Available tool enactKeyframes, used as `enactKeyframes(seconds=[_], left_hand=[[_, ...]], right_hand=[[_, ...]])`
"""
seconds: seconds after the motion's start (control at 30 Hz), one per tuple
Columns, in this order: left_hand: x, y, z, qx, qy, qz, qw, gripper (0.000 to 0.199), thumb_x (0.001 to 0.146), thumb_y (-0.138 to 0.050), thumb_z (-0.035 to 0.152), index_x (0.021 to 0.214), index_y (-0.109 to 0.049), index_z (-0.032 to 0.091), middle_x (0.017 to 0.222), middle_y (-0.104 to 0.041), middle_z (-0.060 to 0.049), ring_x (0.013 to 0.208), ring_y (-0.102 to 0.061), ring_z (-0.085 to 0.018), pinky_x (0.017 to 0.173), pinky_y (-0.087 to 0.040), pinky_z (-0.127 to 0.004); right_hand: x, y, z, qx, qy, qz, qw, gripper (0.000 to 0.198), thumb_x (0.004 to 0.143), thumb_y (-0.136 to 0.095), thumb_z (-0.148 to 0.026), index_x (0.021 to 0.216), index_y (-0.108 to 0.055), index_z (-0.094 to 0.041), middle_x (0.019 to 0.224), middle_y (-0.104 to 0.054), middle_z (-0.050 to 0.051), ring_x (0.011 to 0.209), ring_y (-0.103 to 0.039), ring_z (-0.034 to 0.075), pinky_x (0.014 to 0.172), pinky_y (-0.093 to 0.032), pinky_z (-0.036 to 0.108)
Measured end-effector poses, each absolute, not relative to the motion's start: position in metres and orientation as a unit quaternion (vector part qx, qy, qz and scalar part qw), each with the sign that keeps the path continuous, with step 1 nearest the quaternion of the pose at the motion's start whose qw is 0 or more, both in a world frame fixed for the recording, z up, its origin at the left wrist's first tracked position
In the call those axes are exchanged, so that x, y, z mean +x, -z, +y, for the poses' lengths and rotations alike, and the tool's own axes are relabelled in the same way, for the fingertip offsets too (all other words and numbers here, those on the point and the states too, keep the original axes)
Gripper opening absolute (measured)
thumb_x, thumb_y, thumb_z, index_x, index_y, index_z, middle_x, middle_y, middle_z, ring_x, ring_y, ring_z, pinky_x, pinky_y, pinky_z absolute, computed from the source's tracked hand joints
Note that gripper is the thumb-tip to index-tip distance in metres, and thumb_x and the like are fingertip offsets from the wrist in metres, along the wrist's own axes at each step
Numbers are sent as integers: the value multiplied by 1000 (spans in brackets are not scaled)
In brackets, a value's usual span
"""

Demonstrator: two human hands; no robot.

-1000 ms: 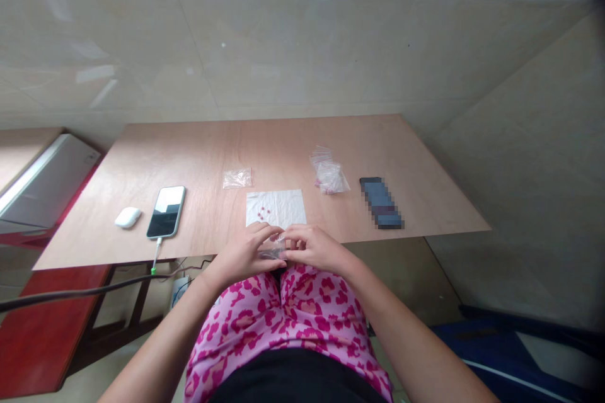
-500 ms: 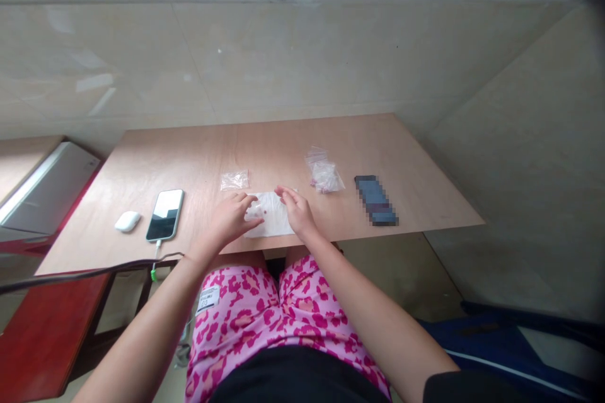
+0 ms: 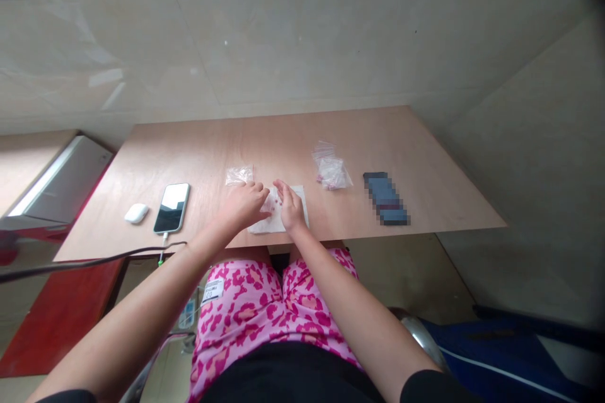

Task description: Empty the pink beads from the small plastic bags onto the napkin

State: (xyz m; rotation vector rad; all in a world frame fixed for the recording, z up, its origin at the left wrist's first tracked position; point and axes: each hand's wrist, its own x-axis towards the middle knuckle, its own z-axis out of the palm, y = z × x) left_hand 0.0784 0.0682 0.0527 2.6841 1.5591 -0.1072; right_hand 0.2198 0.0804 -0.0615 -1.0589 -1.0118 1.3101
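A white sheet of paper or tissue (image 3: pixel 302 201) lies near the table's front edge, under both hands. My left hand (image 3: pixel 246 204) is over its left side, palm down, fingers bent around what looks like a small clear plastic bag (image 3: pixel 268 206), mostly hidden. Several tiny dark red beads (image 3: pixel 276 203) show on the sheet between my hands; whether some are inside the bag is hard to tell. My right hand (image 3: pixel 290 206) rests on its edge at the sheet's right part, fingers extended and slightly cupped beside the beads, holding nothing visible.
A flat clear bag (image 3: pixel 239 175) lies just behind my left hand. Zip bags with reddish contents (image 3: pixel 331 173) and a dark phone (image 3: pixel 386 198) are to the right. Leftward are a charging phone (image 3: pixel 172 208), a white earphone case (image 3: pixel 137 213) and a black cable (image 3: pixel 94 261).
My left hand has turned further palm down over the sheet. Several beads now show between the hands, where one was visible before. The view has shifted slightly.
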Motion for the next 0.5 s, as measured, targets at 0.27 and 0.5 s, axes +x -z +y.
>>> enactKeyframes(seconds=[0.27, 0.5], left_hand=[[92, -58, 69, 874, 49, 482, -36, 41, 83, -84, 33, 117, -69, 16, 110, -70, -16, 110, -61, -39, 98, -42, -49], [109, -59, 75, 884, 78, 460, -32, 21, 93, -70, 21, 113, -73, 17, 107, -72, -17, 105, -63, -36, 98, -38, -49]], right_hand=[[223, 59, 77, -447, -540, -453, 550, 64, 103, -35, -66, 132, -68, -20, 139, -68, 11, 135, -58, 25, 120, -40, 42], [224, 56, 77, -442, -552, -455, 542, 67, 102, -33, -67, 133, -68, -19, 142, -66, 12, 136, -58, 26, 117, -44, 42]])
